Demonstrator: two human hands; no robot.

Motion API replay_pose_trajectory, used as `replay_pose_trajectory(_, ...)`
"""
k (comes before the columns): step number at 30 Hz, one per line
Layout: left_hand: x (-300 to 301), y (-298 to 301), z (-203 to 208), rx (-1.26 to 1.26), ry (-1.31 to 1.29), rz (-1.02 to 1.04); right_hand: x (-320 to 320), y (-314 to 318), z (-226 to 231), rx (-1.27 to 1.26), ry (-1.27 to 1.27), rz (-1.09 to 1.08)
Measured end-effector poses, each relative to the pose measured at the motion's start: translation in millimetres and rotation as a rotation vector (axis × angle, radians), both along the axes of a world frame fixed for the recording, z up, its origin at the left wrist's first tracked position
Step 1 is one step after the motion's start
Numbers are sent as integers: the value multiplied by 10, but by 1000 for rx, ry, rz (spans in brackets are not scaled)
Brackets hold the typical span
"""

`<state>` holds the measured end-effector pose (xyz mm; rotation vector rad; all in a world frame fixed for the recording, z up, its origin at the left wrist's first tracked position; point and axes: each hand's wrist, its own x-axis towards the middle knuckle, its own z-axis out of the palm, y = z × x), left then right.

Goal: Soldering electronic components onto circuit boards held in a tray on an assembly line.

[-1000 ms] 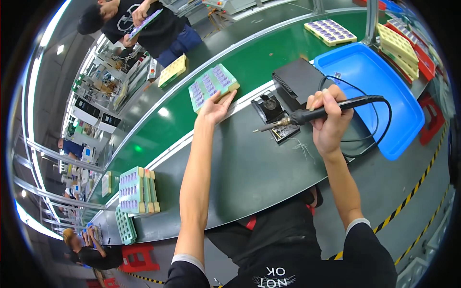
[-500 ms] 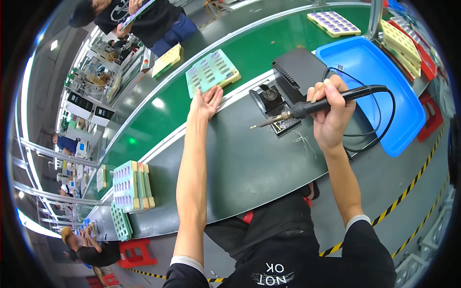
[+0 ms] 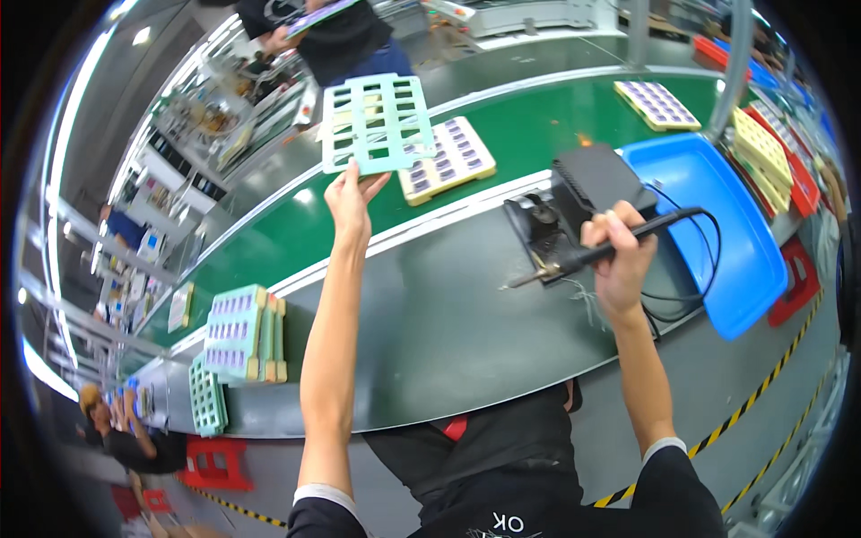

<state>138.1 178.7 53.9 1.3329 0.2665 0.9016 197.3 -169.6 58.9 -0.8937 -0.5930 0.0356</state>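
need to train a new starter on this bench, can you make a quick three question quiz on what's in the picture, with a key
1. Which hand holds the soldering iron?
2. True or false: the light-green frame lies flat on the worktop.
3. What is on the worktop, to the left of the left forearm?
A. a blue tray
B. a stack of green trays
C. a black box

Key
1. The right hand.
2. False: the left hand holds the light-green frame up by its near edge, and in this view it partly overlaps a cream tray.
3. B.
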Motion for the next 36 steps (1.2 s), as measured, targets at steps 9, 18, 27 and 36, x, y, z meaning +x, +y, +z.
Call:
replay_pose_trajectory(9,-3439,642,882,185,-143,1039,-83,47,-112,144,48,126)
replay_pose_trajectory(18,-6509,1398,-61,100,-116,1479,-163,227,-285,-17,-46,280)
replay_pose_trajectory(27,-6531,1664,-862,-280,88,1539,-147,241,-352,-77,-73,252)
replay_pose_trajectory(36,-6430,1640,-498,-315,1297,1286,-135,248,-417,-139,-86,202)
